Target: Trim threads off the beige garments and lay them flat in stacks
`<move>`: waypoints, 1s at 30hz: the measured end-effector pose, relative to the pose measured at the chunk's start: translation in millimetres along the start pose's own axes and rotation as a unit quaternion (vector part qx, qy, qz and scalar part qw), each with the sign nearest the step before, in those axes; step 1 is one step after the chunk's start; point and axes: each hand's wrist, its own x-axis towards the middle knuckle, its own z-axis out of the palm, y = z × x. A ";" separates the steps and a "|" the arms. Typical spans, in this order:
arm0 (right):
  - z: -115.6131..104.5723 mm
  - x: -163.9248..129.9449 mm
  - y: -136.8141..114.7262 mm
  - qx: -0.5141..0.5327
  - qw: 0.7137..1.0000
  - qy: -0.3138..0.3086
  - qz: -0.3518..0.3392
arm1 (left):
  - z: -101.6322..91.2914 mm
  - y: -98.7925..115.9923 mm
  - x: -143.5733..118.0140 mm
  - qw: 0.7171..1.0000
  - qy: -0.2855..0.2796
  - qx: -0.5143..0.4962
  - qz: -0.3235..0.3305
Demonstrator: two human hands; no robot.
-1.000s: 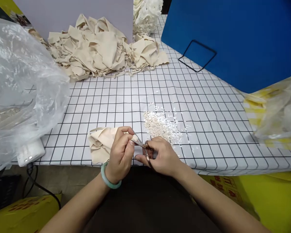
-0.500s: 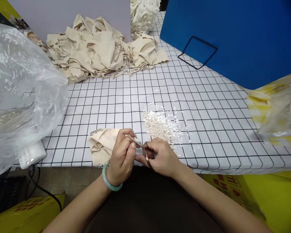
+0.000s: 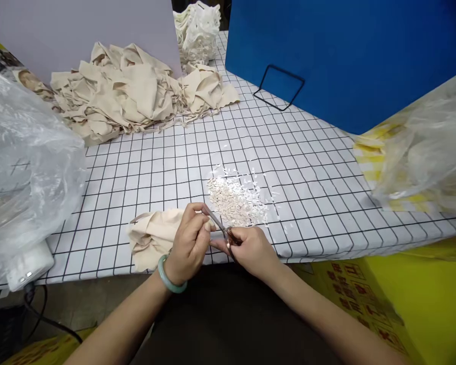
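My right hand (image 3: 254,249) has its fingers through the bronze-coloured handles of a small pair of scissors (image 3: 217,221). The blades look closed together and point up and left, their tip beside the fingers of my left hand (image 3: 193,243). That left hand is closed in a pinch, with a green bangle (image 3: 171,278) on its wrist. A beige cloth (image 3: 154,235) runs out from behind it onto the table edge; the exact pinched bit is hidden. Just beyond the hands lies a scattered heap of small white and beige snippets (image 3: 235,197).
A crumpled pile of beige cloth pieces (image 3: 129,96) lies at the back left of the checked tablecloth (image 3: 155,167). Clear plastic bags stand at left (image 3: 26,152) and right (image 3: 433,147). A blue board (image 3: 334,56) with a black wire stand (image 3: 279,88) leans at the back right.
The scissor blades have gone from spread apart to closed. The view has shifted, so most things sit farther left in the picture. Both hands keep their grip.
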 end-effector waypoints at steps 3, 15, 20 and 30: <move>-12.2 1.4 3.3 0.004 0.999 0.051 0.005 | -5.7 -9.4 3.5 0.999 -0.015 0.041 -0.023; -1.7 7.8 -27.8 -0.030 0.966 0.064 -0.247 | 11.5 29.8 -6.1 0.996 -0.020 0.090 -0.002; -7.1 -10.4 -13.5 0.027 0.975 -0.010 -0.219 | 20.7 21.6 -16.9 0.986 -0.046 0.137 0.086; -15.2 -5.6 80.0 0.036 0.965 0.198 -0.166 | 85.9 46.3 9.1 0.990 0.008 0.100 -0.099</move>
